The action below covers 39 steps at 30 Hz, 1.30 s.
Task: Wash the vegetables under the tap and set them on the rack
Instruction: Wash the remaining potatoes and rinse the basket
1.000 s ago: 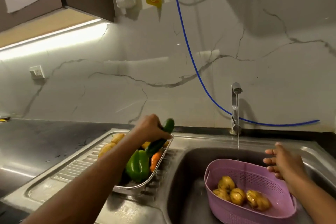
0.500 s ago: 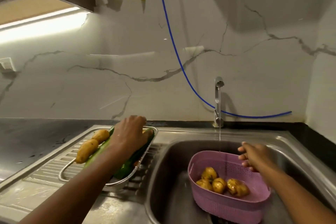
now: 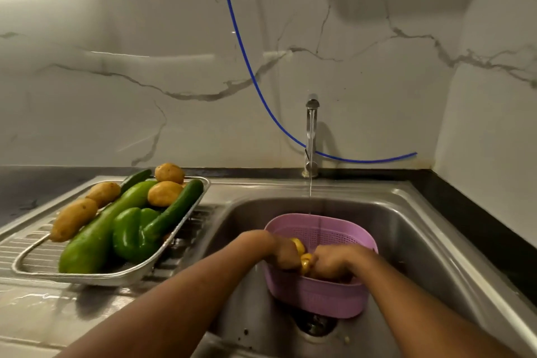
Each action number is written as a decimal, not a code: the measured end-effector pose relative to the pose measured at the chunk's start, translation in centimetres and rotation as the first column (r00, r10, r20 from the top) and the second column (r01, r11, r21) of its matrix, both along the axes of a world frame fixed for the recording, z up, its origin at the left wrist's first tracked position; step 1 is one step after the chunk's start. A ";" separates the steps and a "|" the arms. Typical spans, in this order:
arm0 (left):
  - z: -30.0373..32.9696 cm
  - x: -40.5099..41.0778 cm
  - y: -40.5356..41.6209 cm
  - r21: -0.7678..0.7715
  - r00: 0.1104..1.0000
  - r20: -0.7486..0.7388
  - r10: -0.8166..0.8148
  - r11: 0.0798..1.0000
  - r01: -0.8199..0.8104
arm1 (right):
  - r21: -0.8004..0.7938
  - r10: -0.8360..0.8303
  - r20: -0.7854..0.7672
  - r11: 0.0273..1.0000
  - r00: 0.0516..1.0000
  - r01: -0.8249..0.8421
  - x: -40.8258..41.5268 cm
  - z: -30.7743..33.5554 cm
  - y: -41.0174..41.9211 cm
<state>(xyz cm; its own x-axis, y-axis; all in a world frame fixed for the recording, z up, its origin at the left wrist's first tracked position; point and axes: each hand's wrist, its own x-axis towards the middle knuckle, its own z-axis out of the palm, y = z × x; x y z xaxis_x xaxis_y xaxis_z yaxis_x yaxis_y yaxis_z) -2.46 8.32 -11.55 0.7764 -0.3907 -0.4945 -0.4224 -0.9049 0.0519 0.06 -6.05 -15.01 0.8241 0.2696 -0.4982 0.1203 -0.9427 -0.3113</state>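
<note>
A pink plastic colander [image 3: 319, 296] stands in the steel sink [image 3: 406, 229] under the running tap [image 3: 311, 136]. Both my hands reach down into it. My left hand [image 3: 286, 254] and my right hand [image 3: 334, 261] curl round yellow potatoes [image 3: 304, 261] that show between them; the rest of the potatoes are hidden. On the drainboard to the left sits a metal rack tray [image 3: 139, 270] with several potatoes [image 3: 164, 193], a long green gourd [image 3: 96, 229], a green bell pepper [image 3: 130, 234] and a dark cucumber [image 3: 177, 206].
A blue hose [image 3: 247, 67] hangs down the marble wall and runs behind the tap. Dark counter [image 3: 476, 229] borders the sink on the right and back. The drain [image 3: 315, 324] lies just in front of the colander. The near drainboard is wet.
My left hand has let go of the cucumber on the rack and moved right into the colander. My right hand has dropped from the colander's rim into it, onto the potatoes.
</note>
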 end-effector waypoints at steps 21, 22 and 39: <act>-3.8 4.3 1.2 0.162 0.968 0.240 -0.069 0.986 0.031 | 0.286 -0.259 -0.214 0.905 0.942 0.314 2.0 -2.4 1.7; -3.6 4.2 1.4 0.146 0.971 0.230 -0.065 0.989 0.032 | 0.316 -0.265 -0.248 0.887 0.932 0.336 1.9 -2.1 1.6; -4.4 5.2 3.0 -0.855 0.894 0.201 0.399 0.517 -0.038 | 0.756 -0.449 0.004 0.586 0.893 0.291 2.0 0.4 -0.7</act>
<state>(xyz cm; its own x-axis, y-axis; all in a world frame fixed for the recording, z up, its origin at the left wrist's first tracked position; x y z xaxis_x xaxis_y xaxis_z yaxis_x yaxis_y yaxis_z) 2.74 11.33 -15.91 0.9298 -0.2663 0.2541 -0.3661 -0.5974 0.7135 2.06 -6.74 -14.61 0.9852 0.1235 -0.1187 -0.0606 -0.3968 -0.9159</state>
